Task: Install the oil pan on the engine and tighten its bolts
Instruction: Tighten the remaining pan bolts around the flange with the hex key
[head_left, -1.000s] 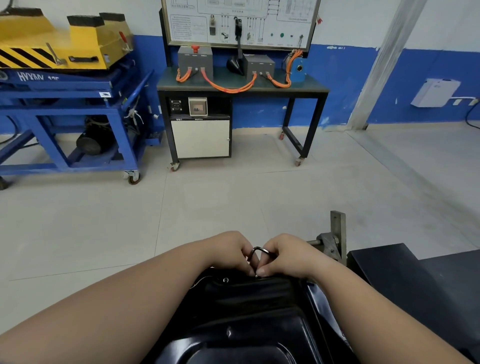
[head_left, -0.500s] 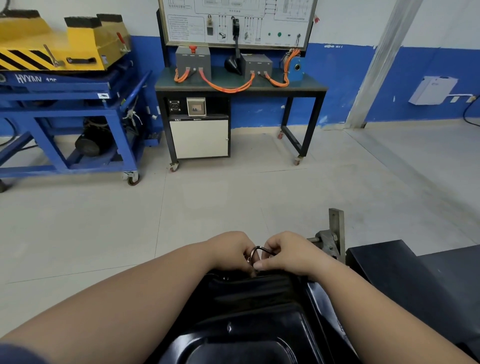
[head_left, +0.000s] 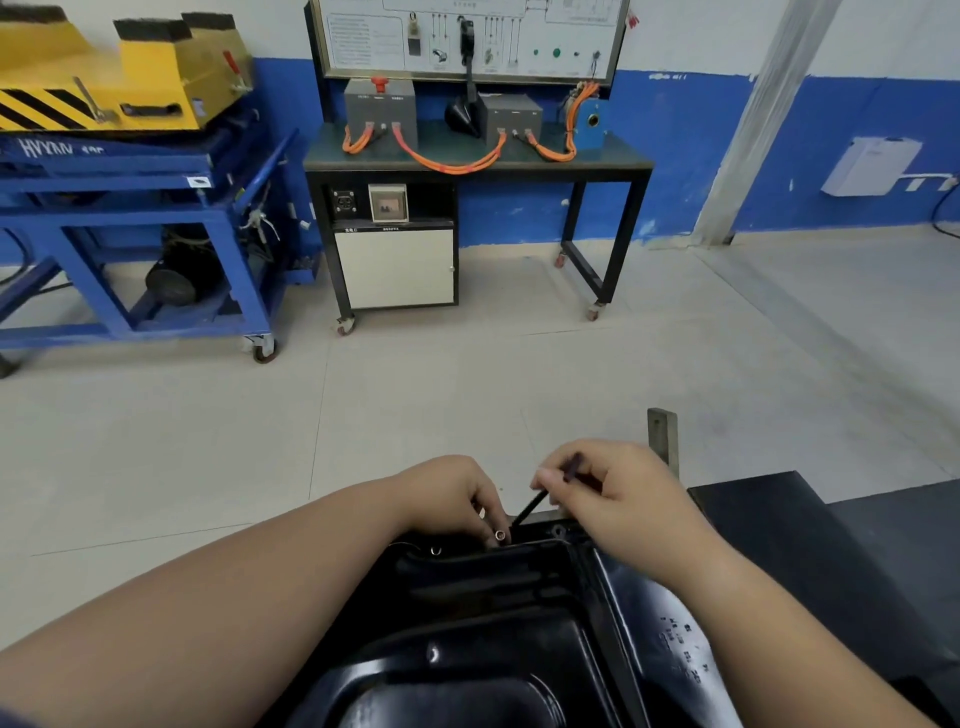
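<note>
The glossy black oil pan (head_left: 467, 639) fills the bottom centre of the view, lying on the engine with its far flange toward the floor. My left hand (head_left: 457, 493) pinches a small bolt (head_left: 500, 535) at a hole on that far flange. My right hand (head_left: 618, 493) grips a thin black hex key (head_left: 530, 506), whose lower end slants down to just right of the bolt. Another bolt head (head_left: 436, 551) sits in the flange to the left, and one more (head_left: 558, 531) to the right. The engine under the pan is hidden.
A black engine stand surface (head_left: 810, 545) lies to the right, with a grey metal bracket (head_left: 662, 436) upright behind my right hand. Across the tiled floor stand a wheeled black training bench (head_left: 478, 161) with orange cables and a blue lift cart (head_left: 130, 208).
My hands, clasped together at the flange earlier, have come apart. The right hand has lifted up and right with the hex key; the left stays low on the bolt.
</note>
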